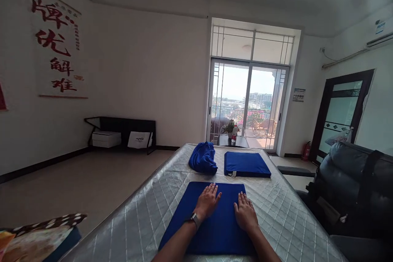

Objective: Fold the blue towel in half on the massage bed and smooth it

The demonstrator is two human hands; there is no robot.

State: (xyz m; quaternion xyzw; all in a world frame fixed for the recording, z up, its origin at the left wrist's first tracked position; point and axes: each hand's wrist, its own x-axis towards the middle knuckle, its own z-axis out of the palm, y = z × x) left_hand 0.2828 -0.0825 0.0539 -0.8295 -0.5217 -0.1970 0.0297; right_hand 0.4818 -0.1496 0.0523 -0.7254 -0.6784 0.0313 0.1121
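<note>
A flat, folded blue cloth [219,233] lies on the silver quilted table cover [129,217] right in front of me. My left hand [208,201], with a watch at the wrist, rests palm down on the cloth, left of its middle. Near the cloth's right edge my right hand [246,212] also lies flat on it. Both hands have their fingers stretched out and hold nothing. Beyond them sit a bunched blue cloth [202,158] on the left and a neatly folded blue piece [247,164] with a white tag on the right.
To the right stands a black leather seat [353,180]. Past the far end, a small dark table [233,141] carries a plant and a bottle [234,134]. A black bench [127,125] is against the far wall. Patterned fabric [39,237] shows at lower left.
</note>
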